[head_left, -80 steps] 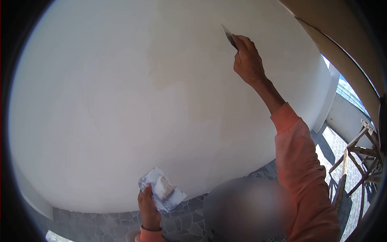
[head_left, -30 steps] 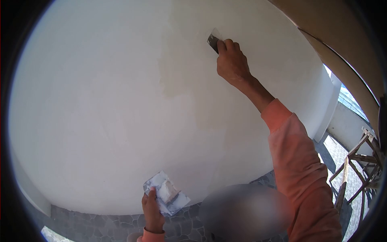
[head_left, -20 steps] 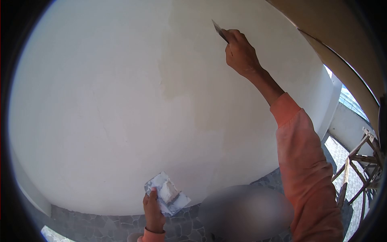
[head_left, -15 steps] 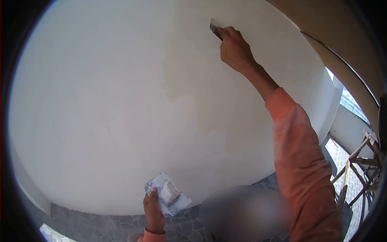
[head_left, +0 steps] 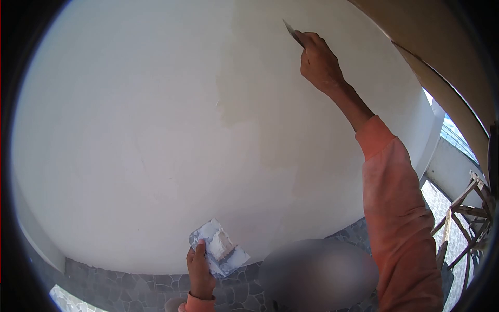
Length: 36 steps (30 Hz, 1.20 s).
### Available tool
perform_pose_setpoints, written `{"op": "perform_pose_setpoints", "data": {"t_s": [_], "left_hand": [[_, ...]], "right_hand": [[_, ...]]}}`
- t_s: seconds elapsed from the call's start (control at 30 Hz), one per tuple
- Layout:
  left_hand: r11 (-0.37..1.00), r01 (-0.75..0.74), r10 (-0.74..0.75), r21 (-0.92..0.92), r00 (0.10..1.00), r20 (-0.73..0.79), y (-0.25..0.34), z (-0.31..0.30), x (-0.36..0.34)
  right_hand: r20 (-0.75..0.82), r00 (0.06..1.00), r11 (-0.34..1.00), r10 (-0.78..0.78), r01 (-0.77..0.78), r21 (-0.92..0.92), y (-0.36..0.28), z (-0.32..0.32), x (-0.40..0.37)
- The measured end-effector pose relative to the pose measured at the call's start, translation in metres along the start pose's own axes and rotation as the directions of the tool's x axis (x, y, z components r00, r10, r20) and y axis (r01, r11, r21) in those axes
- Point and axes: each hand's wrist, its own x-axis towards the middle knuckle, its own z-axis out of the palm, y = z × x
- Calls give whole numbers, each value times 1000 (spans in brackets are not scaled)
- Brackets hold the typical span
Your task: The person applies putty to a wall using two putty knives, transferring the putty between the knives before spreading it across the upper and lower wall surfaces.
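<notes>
My right hand (head_left: pixel 321 63) is raised high against the pale wall (head_left: pixel 156 130), closed around a thin putty knife (head_left: pixel 293 33) whose blade points up and left and looks nearly edge-on. Low in the view, my left hand (head_left: pixel 200 270) grips a flat plate (head_left: pixel 218 248) by its left edge, with the thumb on top. White paste (head_left: pixel 221 245) lies heaped and smeared on the plate. Darker, damp-looking patches show on the wall below and left of the knife.
A brown panel (head_left: pixel 442 67) slants across the upper right. Wooden trestle-like framing (head_left: pixel 470 210) stands at the right edge. Grey stone-patterned surface (head_left: pixel 140 288) runs below the wall. A blurred oval (head_left: pixel 318 274) covers the lower middle.
My right hand has moved a little to the right with the putty knife, whose blade has turned more edge-on. The plate and my left hand have barely shifted.
</notes>
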Motion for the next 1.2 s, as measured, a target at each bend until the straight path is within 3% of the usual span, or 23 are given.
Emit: {"op": "perform_pose_setpoints", "data": {"t_s": [0.1, 0.2, 0.33, 0.43, 0.53, 0.67, 0.73, 0.87, 1.0, 1.1, 1.2], "left_hand": [[1000, 4, -4, -1, 1000, -12, -1, -2, 2], [1000, 8, -8, 10, 1000, -6, -1, -3, 2], [1000, 6, -6, 8, 1000, 5, 3, 2, -1], [1000, 2, -2, 3, 1000, 5, 2, 1, -1], [1000, -8, 8, -5, 1000, 8, 1, 1, -1], [1000, 2, -2, 1, 1000, 2, 1, 1, -1], [1000, 9, -9, 1, 1000, 7, 2, 1, -1], [1000, 4, -4, -2, 1000, -9, -3, -3, 3], [1000, 14, -13, 4, 1000, -2, -1, -2, 2], [1000, 6, -6, 10, 1000, -9, 0, -1, 1], [1000, -5, 6, 18, 1000, -16, 0, 0, 1]], "right_hand": [[-3, 991, 986, 135, -134, -96, 9, 9, 25], [40, 997, 987, 68, -62, -151, -8, 21, 25], [-15, 936, 935, -352, 351, -42, -44, 27, -6], [165, 846, 860, -507, 483, 166, -50, 10, -25], [134, 876, 880, -464, 438, 182, -44, -8, -28], [47, 997, 994, -59, 54, 100, -8, -8, 1], [37, 999, 1000, 23, -23, 18, 6, 3, 21], [38, 999, 992, 18, -13, -128, -9, 20, 32], [-42, 949, 946, -311, 306, -108, -47, 38, 5], [54, 875, 873, -481, 483, -67, -58, 30, -25], [160, 820, 835, -550, 537, 116, -55, 8, -34]]}}
